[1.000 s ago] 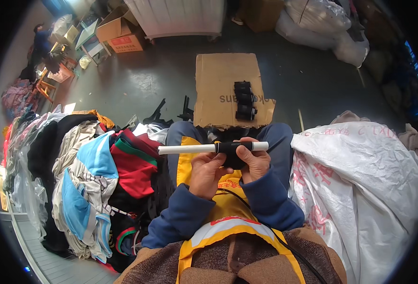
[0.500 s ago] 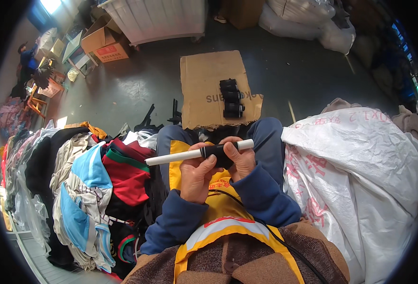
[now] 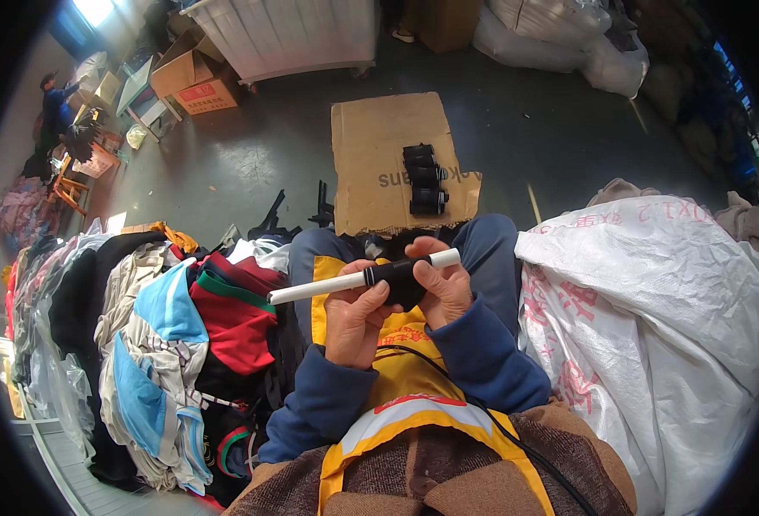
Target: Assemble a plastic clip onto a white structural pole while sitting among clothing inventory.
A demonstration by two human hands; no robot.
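A white tube [image 3: 319,288] lies nearly level in front of my lap, its left end a little lower. Black band-like material [image 3: 396,279] is wrapped round its middle, and part of it hangs below the tube. My left hand [image 3: 355,320] grips the wrapped part from the left, thumb on top. On the other side my right hand [image 3: 442,297] has its thumb against the black wrap and its fingers round the tube's right part. Ahead, several small black rolls [image 3: 425,176] stand in a row on a flat cardboard sheet [image 3: 371,138].
Piled clothes [image 3: 164,344] rise on my left, and a big white woven sack [image 3: 646,335] is at my right. Farther off are a white wheeled bin [image 3: 285,39], an opened cardboard box [image 3: 203,82] and white bags [image 3: 534,39]. Another person [image 3: 57,107] is at the far left.
My right fingers and thumb have shifted slightly along the tube, showing more of the black wrap. The far person has moved more into sight. The whole view has shifted a little.
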